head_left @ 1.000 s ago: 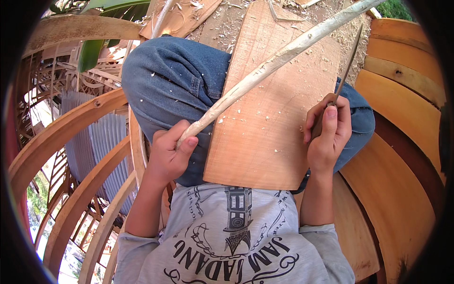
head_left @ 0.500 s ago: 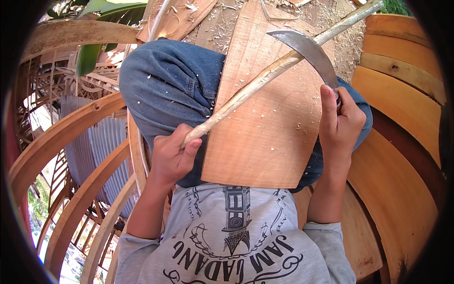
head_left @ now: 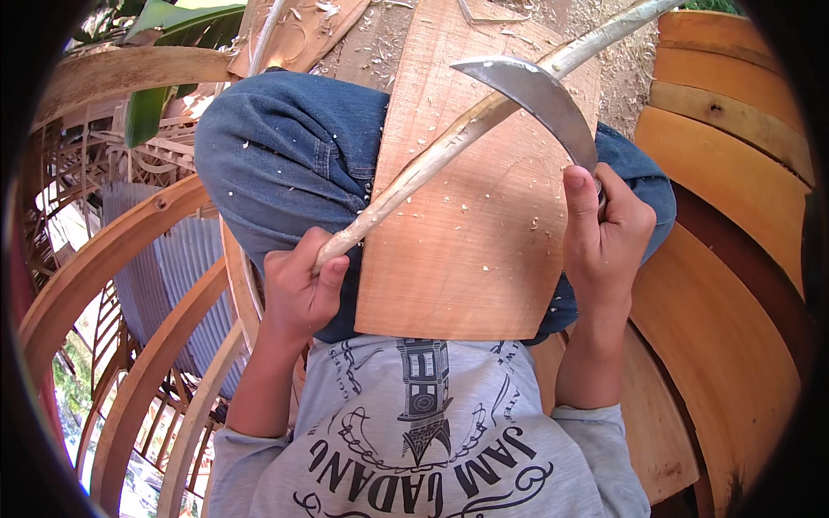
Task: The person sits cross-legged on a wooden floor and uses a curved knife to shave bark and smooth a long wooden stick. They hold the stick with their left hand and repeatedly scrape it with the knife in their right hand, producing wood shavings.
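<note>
My left hand (head_left: 302, 285) is closed round the near end of a long, pale, peeled wooden stick (head_left: 432, 160), which slants up to the far right. In my right hand (head_left: 609, 229) is a sickle (head_left: 544, 95) with a curved grey blade; the fist hides most of its handle. The blade crosses over the stick beyond its middle and seems to touch it, its tip pointing left. Beneath both lies a broad wooden board (head_left: 466, 259) across my lap, dotted with small shavings.
Curved boat-like planks (head_left: 725, 311) rise on the right. On the left, curved wooden ribs (head_left: 121, 250) stand open over corrugated metal sheets (head_left: 186, 268). Shavings (head_left: 367, 39) litter the planks ahead, and a green leaf (head_left: 177, 22) hangs at the far left.
In the picture, the board, stick, sickle and both hands sit slightly farther left, much as the surroundings do. Both hands keep their grips, and the blade stays across the stick.
</note>
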The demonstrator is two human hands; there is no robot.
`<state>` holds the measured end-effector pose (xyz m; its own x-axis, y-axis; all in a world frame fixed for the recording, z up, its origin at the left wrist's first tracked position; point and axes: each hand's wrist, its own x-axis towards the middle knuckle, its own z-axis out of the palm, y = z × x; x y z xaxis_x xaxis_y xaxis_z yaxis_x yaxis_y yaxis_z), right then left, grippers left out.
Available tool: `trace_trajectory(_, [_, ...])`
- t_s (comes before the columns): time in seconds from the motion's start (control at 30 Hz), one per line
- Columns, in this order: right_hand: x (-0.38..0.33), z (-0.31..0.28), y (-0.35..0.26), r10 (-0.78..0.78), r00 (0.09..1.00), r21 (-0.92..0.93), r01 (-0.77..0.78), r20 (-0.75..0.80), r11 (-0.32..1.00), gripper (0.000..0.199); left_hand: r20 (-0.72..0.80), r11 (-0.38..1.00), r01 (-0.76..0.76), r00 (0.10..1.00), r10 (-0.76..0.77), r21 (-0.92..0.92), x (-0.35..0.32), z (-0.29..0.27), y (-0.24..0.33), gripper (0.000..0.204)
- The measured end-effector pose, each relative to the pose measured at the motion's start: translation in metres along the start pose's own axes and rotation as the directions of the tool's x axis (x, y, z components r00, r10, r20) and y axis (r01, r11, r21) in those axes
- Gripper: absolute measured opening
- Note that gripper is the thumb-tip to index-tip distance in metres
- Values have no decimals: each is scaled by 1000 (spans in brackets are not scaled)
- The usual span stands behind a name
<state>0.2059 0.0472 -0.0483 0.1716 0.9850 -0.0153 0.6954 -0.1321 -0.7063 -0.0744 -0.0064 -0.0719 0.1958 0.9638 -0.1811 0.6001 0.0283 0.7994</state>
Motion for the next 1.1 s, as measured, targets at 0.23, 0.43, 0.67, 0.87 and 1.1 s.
trace_trajectory(0.23, [19,0,12,-63,995,-182,48,-74,982,51,-33,999,-48,998,49,20,1,2,0,27])
trace_trajectory(0.43, [51,-36,57,191,921,-50,-220,-338,974,56,-74,991,-99,993,93,-91,-3,-2,-6,29])
trace_trajectory(0.67, [11,-15,10,3,996,34,0,-93,999,47,-37,999,-37,999,39,37,0,3,0,31])
trace_trajectory(0.87, [27,10,2,-61,997,-184,51,-49,982,53,-62,998,-12,998,15,55,1,4,3,31])
trace_trajectory(1.1, [43,-3,31,-32,988,-259,-8,-149,966,54,-46,998,25,999,-22,50,1,7,2,31])
